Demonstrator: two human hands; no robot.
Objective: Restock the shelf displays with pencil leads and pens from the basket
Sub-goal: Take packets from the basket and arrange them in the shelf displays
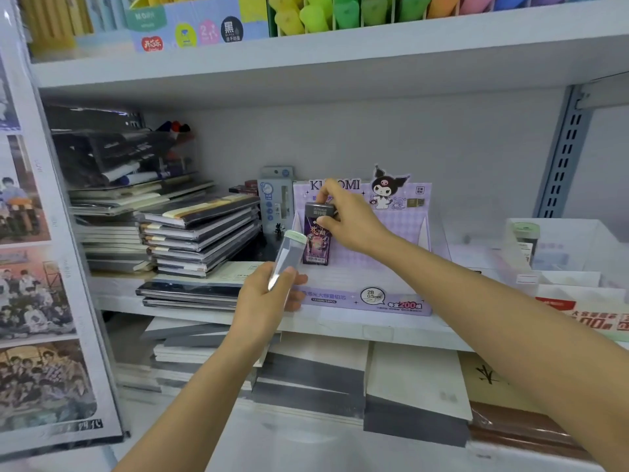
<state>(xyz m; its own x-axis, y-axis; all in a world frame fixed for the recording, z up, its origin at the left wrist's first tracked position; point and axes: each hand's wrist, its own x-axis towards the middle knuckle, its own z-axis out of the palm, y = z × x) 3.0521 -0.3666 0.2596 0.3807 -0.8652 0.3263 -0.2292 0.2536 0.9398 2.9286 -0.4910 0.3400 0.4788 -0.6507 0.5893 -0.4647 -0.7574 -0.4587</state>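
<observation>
I see notebooks (200,229) stacked at the left end of the shelf (340,327), photo posters (37,301) beyond its left edge, and paper pads (408,386) piled underneath.

Bright even light, soft shadow under shelves; edges bowed by wide angle, slight blur throughout.

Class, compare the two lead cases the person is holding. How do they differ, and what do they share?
The purple case has a grey cap; the clear case has a pale green one. The purple case is upright in the display box; the clear case tilts in front of it. The right hand pinches the purple case at its cap; the left hand grips the clear case low down. Both are slim and capped.
</observation>
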